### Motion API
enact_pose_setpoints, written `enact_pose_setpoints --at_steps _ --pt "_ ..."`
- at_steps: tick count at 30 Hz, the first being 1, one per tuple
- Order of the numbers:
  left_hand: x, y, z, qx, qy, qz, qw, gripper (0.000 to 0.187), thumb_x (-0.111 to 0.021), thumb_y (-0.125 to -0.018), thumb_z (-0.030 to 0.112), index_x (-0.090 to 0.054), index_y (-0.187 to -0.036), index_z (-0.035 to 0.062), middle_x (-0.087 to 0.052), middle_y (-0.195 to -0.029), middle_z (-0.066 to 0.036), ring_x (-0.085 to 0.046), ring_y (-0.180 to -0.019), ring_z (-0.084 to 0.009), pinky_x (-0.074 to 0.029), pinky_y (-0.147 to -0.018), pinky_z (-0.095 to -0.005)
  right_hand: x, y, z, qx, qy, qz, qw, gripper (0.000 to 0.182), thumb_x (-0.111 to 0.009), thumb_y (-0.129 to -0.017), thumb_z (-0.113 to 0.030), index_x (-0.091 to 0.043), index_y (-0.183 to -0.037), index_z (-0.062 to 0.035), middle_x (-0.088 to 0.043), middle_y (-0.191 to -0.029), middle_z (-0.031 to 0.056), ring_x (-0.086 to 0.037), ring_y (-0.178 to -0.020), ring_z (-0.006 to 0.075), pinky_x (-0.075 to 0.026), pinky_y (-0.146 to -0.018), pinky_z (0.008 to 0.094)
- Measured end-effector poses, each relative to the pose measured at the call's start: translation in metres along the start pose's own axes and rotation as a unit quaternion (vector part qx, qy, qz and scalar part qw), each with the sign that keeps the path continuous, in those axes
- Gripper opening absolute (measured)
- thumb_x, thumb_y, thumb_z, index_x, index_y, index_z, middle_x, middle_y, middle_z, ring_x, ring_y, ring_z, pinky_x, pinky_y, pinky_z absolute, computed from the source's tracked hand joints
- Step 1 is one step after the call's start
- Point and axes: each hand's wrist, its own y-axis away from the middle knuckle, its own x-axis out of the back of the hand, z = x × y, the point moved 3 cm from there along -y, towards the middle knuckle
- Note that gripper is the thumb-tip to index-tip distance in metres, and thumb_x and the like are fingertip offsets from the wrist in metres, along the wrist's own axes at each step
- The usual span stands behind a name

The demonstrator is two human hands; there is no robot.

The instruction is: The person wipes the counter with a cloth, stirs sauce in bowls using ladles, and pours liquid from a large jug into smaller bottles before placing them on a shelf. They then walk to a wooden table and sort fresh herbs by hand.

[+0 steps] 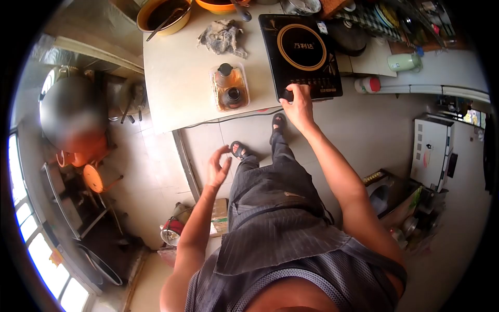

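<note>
My right hand [298, 108] reaches to the near edge of a black induction cooktop [283, 67], its fingers closed around a round black knob [286, 95] at the front left corner. The cooktop has a gold ring on its glass and nothing standing on it. My left hand [219, 166] hangs in the air below the counter edge, fingers apart and holding nothing. Left of the cooktop, a clear plastic tray [246, 89] holds two bottles with dark tops [225, 69]. A crumpled grey rag [221, 38] lies behind the tray.
The pale counter [171, 78] carries a yellow bowl [179, 22] of dark liquid at the back left. A dark pan [349, 39] sits right of the cooktop, near a green mug [405, 63] and a red-lidded jar [368, 85]. A black cord [228, 119] runs along the counter's front edge.
</note>
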Motion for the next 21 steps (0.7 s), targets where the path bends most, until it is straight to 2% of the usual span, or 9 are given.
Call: enact_pose_setpoints --at_steps 7,8,11,12,13,14,17,18,21 --pt "-0.046 0.015 0.020 0.035 -0.058 -0.116 0.991 0.040 -0.062 -0.084 0.016 -0.060 -0.120 -0.0005 -0.067 -0.114 -0.015 -0.060 -0.113 -0.0306 -0.042 -0.101 -0.0380 0.013 0.008 0.012 -0.038 -0.040 -0.019 0.998 0.048 -0.084 -0.067 -0.010 -0.054 -0.104 -0.0040 -0.051 -0.102 0.0175 -0.056 -0.092 0.0341 -0.049 -0.080 0.0404" --pt "-0.051 0.015 0.020 0.035 -0.065 -0.121 0.990 0.040 -0.062 -0.084 0.016 -0.060 -0.120 -0.0005 -0.067 -0.114 -0.015 -0.060 -0.113 -0.0306 -0.042 -0.101 -0.0380 0.021 0.011 0.015 -0.006 -0.038 0.010 0.999 0.045 -0.083 -0.071 -0.014 -0.054 -0.104 -0.0029 -0.053 -0.100 0.0165 -0.058 -0.089 0.0316 -0.050 -0.077 0.0390" --pt "-0.070 0.025 0.023 0.039 -0.102 -0.152 0.982 0.042 -0.064 -0.085 0.020 -0.058 -0.122 0.0022 -0.065 -0.115 -0.016 -0.060 -0.111 -0.0335 -0.045 -0.097 -0.0395 0.053 0.033 0.038 -0.052 -0.102 0.000 0.993 0.041 -0.080 -0.076 -0.018 -0.054 -0.103 -0.0036 -0.056 -0.093 0.0132 -0.059 -0.083 0.0290 -0.050 -0.072 0.0380" --pt "-0.076 0.031 0.023 0.049 -0.115 -0.160 0.979 0.041 -0.063 -0.086 0.021 -0.058 -0.122 0.0023 -0.065 -0.116 -0.016 -0.059 -0.112 -0.0339 -0.044 -0.098 -0.0396 0.060 0.042 0.058 -0.092 -0.101 0.016 0.990 0.030 -0.072 -0.086 -0.028 -0.057 -0.097 -0.0041 -0.061 -0.080 0.0107 -0.062 -0.074 0.0287 -0.050 -0.065 0.0375" --pt "-0.082 0.038 0.022 0.058 -0.128 -0.168 0.976 0.041 -0.062 -0.086 0.022 -0.058 -0.122 0.0023 -0.064 -0.117 -0.017 -0.059 -0.113 -0.0344 -0.044 -0.098 -0.0397 0.066 0.046 0.081 -0.100 -0.101 0.021 0.990 0.030 -0.072 -0.086 -0.028 -0.057 -0.097 -0.0041 -0.061 -0.080 0.0107 -0.062 -0.074 0.0287 -0.050 -0.065 0.0375" --pt "-0.089 0.047 0.021 0.100 -0.135 -0.166 0.972 0.042 -0.062 -0.087 0.023 -0.058 -0.123 0.0024 -0.064 -0.118 -0.017 -0.058 -0.114 -0.0344 -0.044 -0.099 -0.0396 0.071 0.052 0.113 -0.183 -0.095 0.027 0.978 0.028 -0.066 -0.091 -0.030 -0.059 -0.093 -0.0028 -0.061 -0.076 0.0099 -0.060 -0.068 0.0244 -0.050 -0.062 0.0356" --pt "-0.110 0.075 0.002 0.225 -0.120 -0.157 0.954 0.048 -0.063 -0.087 0.027 -0.055 -0.127 0.0011 -0.064 -0.120 -0.014 -0.058 -0.116 -0.0274 -0.042 -0.101 -0.0367 0.050 0.069 0.243 -0.331 -0.090 0.091 0.935 0.042 -0.049 -0.100 -0.036 -0.061 -0.083 -0.0005 -0.060 -0.065 0.0093 -0.057 -0.054 0.0194 -0.048 -0.056 0.0344" --pt "-0.121 0.075 0.012 0.238 -0.125 -0.142 0.953 0.048 -0.063 -0.087 0.027 -0.056 -0.127 0.0008 -0.065 -0.120 -0.015 -0.059 -0.116 -0.0280 -0.042 -0.100 -0.0370 0.035 0.075 0.286 -0.364 -0.101 0.080 0.922 0.042 -0.049 -0.100 -0.038 -0.062 -0.082 -0.0016 -0.061 -0.066 0.0085 -0.058 -0.053 0.0186 -0.048 -0.055 0.0346" --pt "-0.147 0.091 0.002 0.289 -0.084 -0.080 0.950 0.047 -0.061 -0.088 0.024 -0.056 -0.128 -0.0009 -0.066 -0.117 -0.016 -0.060 -0.114 -0.0266 -0.043 -0.100 -0.0356 -0.018 0.070 0.370 -0.310 0.064 0.056 0.947 0.030 -0.056 -0.095 -0.029 -0.061 -0.080 -0.0030 -0.066 -0.072 0.0151 -0.065 -0.067 0.0357 -0.051 -0.062 0.0453"
